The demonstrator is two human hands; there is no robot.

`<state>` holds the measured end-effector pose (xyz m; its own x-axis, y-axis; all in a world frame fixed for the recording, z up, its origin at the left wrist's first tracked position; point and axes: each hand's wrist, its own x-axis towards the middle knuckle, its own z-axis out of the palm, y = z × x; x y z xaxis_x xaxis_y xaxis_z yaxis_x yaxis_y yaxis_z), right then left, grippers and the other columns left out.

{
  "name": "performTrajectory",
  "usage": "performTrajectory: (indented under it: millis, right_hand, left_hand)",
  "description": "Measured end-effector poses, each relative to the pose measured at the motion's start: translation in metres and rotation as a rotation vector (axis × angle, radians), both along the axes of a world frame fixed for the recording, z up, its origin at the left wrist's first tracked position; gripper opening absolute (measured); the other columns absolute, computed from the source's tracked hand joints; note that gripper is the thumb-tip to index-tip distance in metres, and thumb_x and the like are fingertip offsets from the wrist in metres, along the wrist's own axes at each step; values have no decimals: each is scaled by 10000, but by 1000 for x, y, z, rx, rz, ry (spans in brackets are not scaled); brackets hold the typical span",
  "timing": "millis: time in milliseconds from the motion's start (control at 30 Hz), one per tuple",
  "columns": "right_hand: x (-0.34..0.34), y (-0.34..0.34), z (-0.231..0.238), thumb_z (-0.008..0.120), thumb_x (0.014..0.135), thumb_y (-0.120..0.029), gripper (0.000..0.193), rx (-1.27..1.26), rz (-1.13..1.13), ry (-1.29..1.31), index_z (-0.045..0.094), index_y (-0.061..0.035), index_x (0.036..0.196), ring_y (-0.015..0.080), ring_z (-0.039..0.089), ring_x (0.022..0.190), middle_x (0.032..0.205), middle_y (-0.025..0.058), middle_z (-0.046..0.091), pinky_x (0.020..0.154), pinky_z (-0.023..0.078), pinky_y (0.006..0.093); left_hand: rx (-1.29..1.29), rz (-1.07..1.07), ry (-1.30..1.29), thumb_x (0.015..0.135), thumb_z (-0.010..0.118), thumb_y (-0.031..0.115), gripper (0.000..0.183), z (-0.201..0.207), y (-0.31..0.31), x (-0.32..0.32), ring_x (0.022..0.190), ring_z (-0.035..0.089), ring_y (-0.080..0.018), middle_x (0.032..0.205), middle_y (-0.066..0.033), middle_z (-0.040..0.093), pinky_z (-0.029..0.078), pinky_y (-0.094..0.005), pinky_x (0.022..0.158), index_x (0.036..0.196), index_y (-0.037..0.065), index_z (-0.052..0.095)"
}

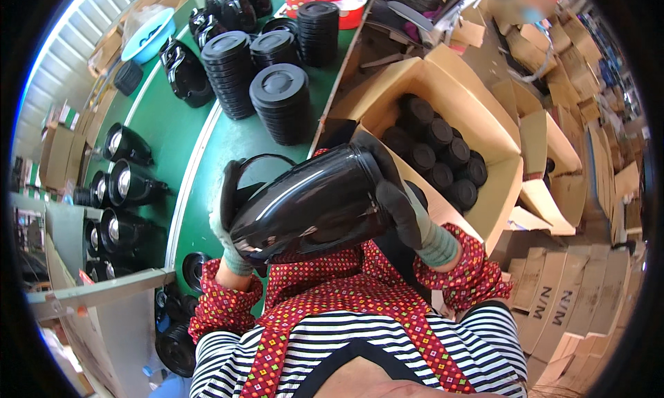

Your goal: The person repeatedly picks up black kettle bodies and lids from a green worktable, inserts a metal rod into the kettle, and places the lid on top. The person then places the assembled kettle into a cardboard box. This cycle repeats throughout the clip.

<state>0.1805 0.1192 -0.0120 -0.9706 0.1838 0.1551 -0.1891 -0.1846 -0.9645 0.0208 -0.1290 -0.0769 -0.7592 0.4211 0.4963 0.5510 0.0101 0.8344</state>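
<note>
Held sideways in front of my chest is a glossy black jug-shaped housing (304, 204), with a tapering rounded end toward the left and a ribbed rim on the right. My left hand (232, 197), in a grey-green glove with a dark palm, grips the tapering end; its fingertips are partly hidden behind the housing. Around the rimmed end wraps my right hand (401, 197), gloved the same way. A thin black curved loop (266, 159) shows just behind the housing, and I cannot tell whether it belongs to it.
Stacks of round black ribbed pieces (280, 97) stand on the green table (197, 145). More black housings (124, 183), some with silvery insides, line its left. An open cardboard box (498, 152) with several black cylinders is at my right. A blue basin (149, 37) sits at the far left.
</note>
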Motion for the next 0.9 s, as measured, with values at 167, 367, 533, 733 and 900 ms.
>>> performTrajectory:
  millis: [167,367,533,733,900]
  right_hand:
    - [-2,8,2,546,1100,-390,737,-159,-94,-228,265,11,1650,250,331,1517,1636,137,356,1259,235,383]
    - [9,-4,30,777,877,-457,976,818,-64,142,344,9,1616,410,335,1532,1611,250,381,1263,245,451]
    - [12,-5,-13,653,1010,-475,743,35,-113,-127,462,-10,1557,321,506,1428,1553,191,510,1213,369,430]
    - [12,26,-36,544,1022,-627,893,-756,465,-469,290,-39,1644,237,446,1474,1704,135,309,1245,341,402]
    - [21,9,-18,659,893,-734,1113,684,-77,400,239,-65,1677,340,177,1607,1741,201,176,1287,192,473]
  left_hand:
    - [82,-45,22,917,826,185,852,5,11,9,1078,748,-287,1493,-253,569,624,-397,926,1601,-36,367]
    - [415,-382,-1018,932,803,221,797,-45,15,24,1196,696,-359,1505,-256,552,570,-463,1040,1577,-26,406]
    - [442,-181,-875,870,851,179,772,10,12,25,1186,708,-379,1412,-293,625,585,-445,1015,1515,-47,494]
    - [-325,-232,156,888,848,195,797,72,-10,12,1129,735,-361,1381,-341,609,641,-476,924,1534,-51,451]
    - [-56,-311,-320,778,947,226,1059,28,-18,4,1200,695,-328,1453,-251,590,595,-429,1007,1599,-51,338]
